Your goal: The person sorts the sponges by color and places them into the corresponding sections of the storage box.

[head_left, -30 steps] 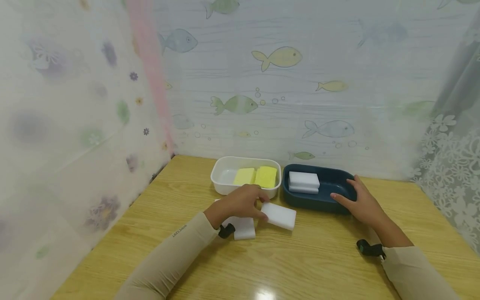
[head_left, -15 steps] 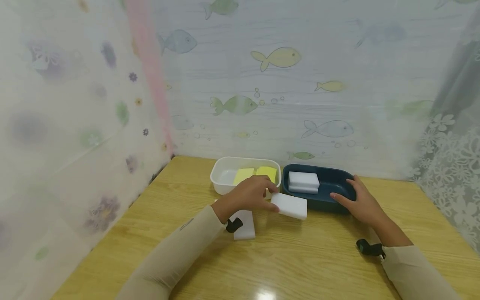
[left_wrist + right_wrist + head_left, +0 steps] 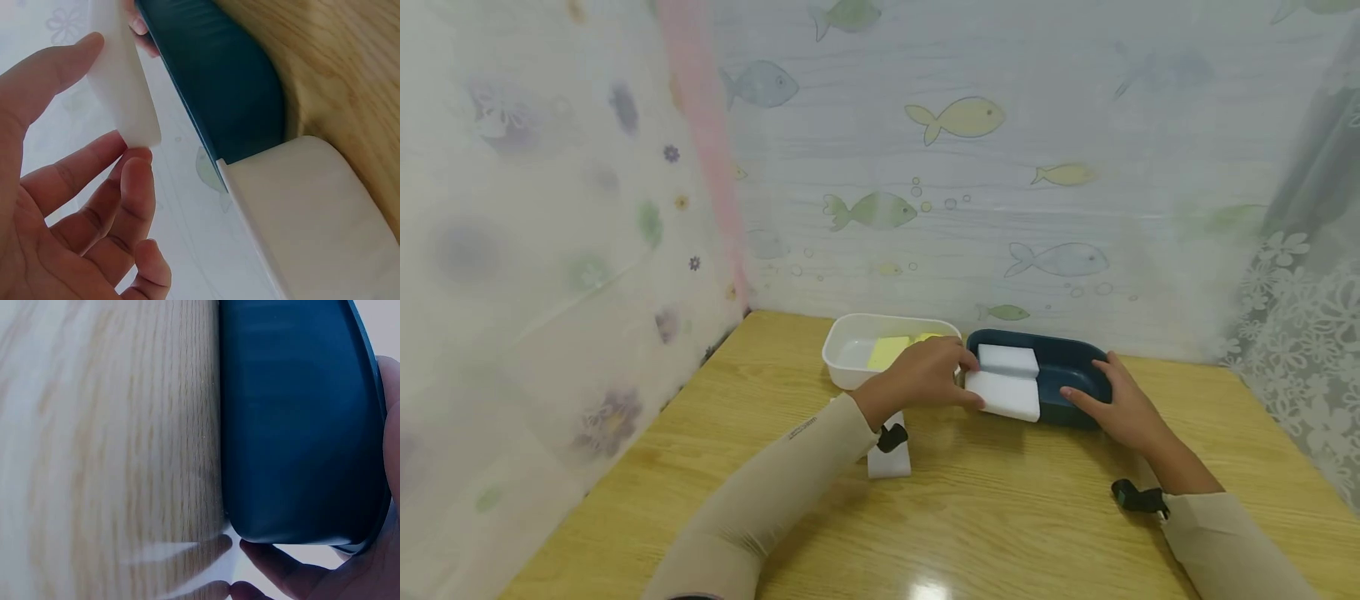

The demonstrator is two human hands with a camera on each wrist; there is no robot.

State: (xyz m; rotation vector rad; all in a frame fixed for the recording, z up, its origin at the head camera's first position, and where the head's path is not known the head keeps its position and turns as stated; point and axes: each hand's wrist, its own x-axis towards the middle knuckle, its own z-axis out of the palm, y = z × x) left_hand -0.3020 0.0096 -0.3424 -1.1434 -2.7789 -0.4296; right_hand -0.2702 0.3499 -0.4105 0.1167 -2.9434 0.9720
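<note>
My left hand pinches a white sponge at its left end, thumb on one side and fingers on the other. The sponge hangs over the front rim of the dark blue bin. In the left wrist view, the sponge is above the bin. Another white sponge lies inside, at the bin's left end. My right hand grips the bin's right end, thumb over the front rim; in the right wrist view its fingers bend around the end of the bin.
A white bin stands left of the blue one, with yellow sponges in it. A white sponge lies on the wooden table, partly hidden under my left wrist. A fish-patterned curtain hangs behind.
My left hand has carried the white sponge right and up, from above the table to over the blue bin's front left. The right hand has stayed on the bin.
</note>
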